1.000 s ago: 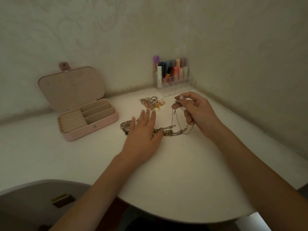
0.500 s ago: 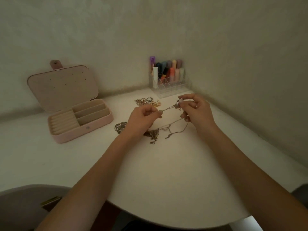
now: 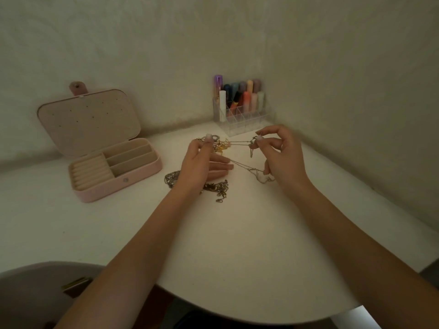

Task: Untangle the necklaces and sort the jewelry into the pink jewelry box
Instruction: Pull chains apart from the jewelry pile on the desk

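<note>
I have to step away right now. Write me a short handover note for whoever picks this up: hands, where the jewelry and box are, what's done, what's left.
Left hand: pinches one end of a thin chain between thumb and forefinger.
Right hand: pinches the other end; the chain runs taut between the hands, with more of it looped down to the table below the right hand.
Dark tangle of necklaces: on the table under the left wrist.
Gold pieces and rings: in a heap behind the left hand.
Pink jewelry box: open, left of the hands, compartments look empty.
Done: nothing sorted yet.
Left: free this chain, untangle the rest, fill the box.
</note>
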`<action>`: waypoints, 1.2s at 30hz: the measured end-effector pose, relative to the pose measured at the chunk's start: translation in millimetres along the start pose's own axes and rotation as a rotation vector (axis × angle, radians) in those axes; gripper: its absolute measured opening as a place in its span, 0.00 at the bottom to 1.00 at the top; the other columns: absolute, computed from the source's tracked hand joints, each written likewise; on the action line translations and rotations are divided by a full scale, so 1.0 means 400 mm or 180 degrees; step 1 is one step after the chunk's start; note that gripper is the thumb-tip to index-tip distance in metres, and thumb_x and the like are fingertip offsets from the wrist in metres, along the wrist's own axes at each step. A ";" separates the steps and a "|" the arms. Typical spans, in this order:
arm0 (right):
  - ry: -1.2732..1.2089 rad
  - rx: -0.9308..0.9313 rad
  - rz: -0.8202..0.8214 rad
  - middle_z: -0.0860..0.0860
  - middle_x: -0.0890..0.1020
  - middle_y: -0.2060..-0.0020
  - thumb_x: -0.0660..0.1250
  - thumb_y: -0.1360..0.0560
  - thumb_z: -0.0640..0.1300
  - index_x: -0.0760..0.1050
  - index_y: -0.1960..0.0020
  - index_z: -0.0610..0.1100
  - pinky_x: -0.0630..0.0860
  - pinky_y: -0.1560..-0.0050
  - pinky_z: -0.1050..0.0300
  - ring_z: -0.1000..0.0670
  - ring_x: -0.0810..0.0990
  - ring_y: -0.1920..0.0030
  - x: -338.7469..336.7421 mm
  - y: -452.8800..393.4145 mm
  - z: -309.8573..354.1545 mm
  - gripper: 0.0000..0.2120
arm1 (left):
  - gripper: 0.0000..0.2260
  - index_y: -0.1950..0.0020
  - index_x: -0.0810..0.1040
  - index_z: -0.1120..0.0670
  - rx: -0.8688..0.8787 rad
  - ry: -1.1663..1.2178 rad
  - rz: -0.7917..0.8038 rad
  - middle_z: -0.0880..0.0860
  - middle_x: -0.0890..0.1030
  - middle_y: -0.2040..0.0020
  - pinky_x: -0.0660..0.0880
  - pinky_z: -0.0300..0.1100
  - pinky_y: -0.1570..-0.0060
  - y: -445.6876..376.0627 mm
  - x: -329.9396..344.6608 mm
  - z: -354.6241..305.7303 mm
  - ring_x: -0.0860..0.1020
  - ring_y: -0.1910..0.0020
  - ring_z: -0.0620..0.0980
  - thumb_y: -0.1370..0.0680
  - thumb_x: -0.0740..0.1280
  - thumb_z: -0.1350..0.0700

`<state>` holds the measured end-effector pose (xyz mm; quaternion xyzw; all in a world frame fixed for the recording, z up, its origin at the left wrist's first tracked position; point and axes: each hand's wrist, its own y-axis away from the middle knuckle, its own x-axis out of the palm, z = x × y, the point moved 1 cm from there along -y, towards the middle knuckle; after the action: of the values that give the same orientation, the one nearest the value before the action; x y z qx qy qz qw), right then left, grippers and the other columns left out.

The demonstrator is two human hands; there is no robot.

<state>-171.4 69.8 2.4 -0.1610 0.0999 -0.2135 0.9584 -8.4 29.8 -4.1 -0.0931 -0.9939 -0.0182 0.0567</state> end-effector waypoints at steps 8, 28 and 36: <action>-0.0326 0.0201 0.0404 0.49 0.84 0.62 0.62 0.20 0.41 0.70 0.49 0.42 0.66 0.78 0.63 0.48 0.81 0.73 0.014 0.009 0.012 0.02 | 0.34 0.55 0.73 0.59 -0.0662 0.0664 0.0777 0.64 0.81 0.65 0.81 0.51 0.58 0.013 0.001 -0.025 0.83 0.63 0.61 0.23 0.43 0.32; -0.2048 0.1351 0.0905 0.52 0.73 0.70 0.61 0.21 0.42 0.77 0.51 0.44 0.74 0.67 0.65 0.55 0.73 0.67 -0.003 -0.008 0.011 0.06 | 0.37 0.49 0.84 0.58 -0.0494 0.1031 0.1105 0.49 0.57 0.76 0.48 0.33 0.77 0.008 -0.030 -0.034 0.54 0.79 0.44 0.22 0.43 0.34; -0.2126 0.1190 0.1329 0.53 0.73 0.68 0.65 0.25 0.45 0.75 0.48 0.46 0.75 0.58 0.60 0.55 0.73 0.66 -0.006 0.002 0.026 0.07 | 0.25 0.37 0.77 0.50 -0.0089 0.0289 0.1215 0.48 0.57 0.78 0.51 0.33 0.80 0.020 -0.014 -0.029 0.53 0.80 0.44 0.21 0.51 0.39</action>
<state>-170.5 74.3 11.9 -0.0213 -0.2255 0.0342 0.9734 -0.1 35.9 7.0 -0.2797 -0.9543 -0.0251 0.1025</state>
